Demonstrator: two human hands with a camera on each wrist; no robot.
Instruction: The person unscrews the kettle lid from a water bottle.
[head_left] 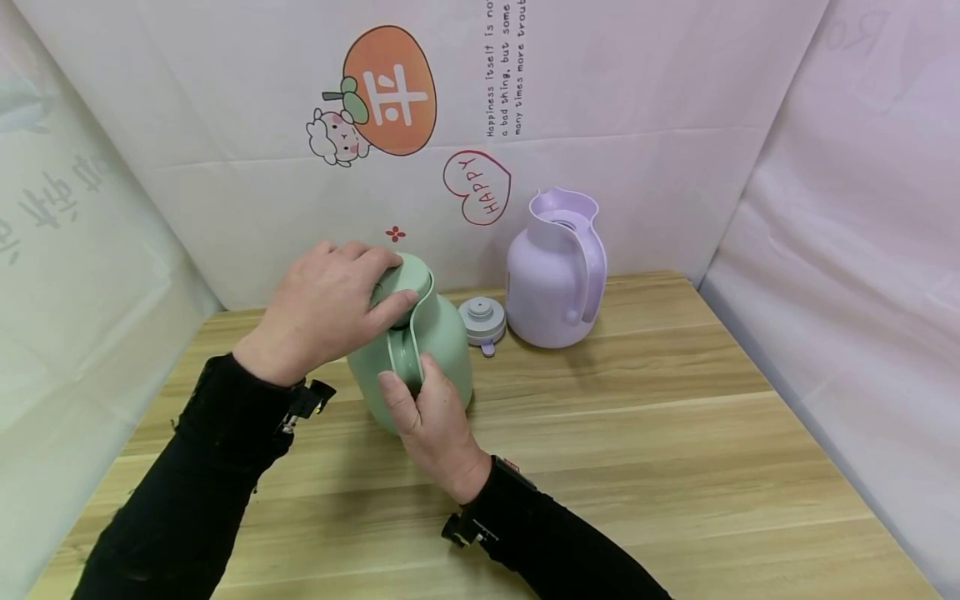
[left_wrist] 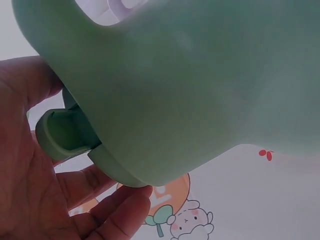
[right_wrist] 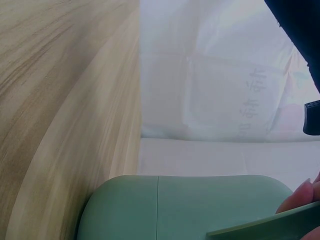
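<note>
A green thermos jug [head_left: 447, 350] stands on the wooden table, its handle [head_left: 406, 354] facing the person. My left hand [head_left: 318, 304] grips the round green lid [head_left: 408, 279] at the jug's mouth, thumb on the near side and fingers on the far side. In the left wrist view the fingers [left_wrist: 107, 200] curl about the lid's edge, beside a protruding green tab [left_wrist: 62, 132]. My right hand [head_left: 442, 433] holds the handle, its thumb along the near side; the other fingers are mostly hidden. The right wrist view shows the jug's body [right_wrist: 150, 210] and fingertips [right_wrist: 297, 200] at the handle.
A lilac jug [head_left: 547, 283] without a lid stands at the back, right of the green one. Between them a grey stopper [head_left: 482, 321] with a small tab lies on the table [head_left: 637, 433]. White printed cloth [head_left: 637, 83] hangs behind and at both sides.
</note>
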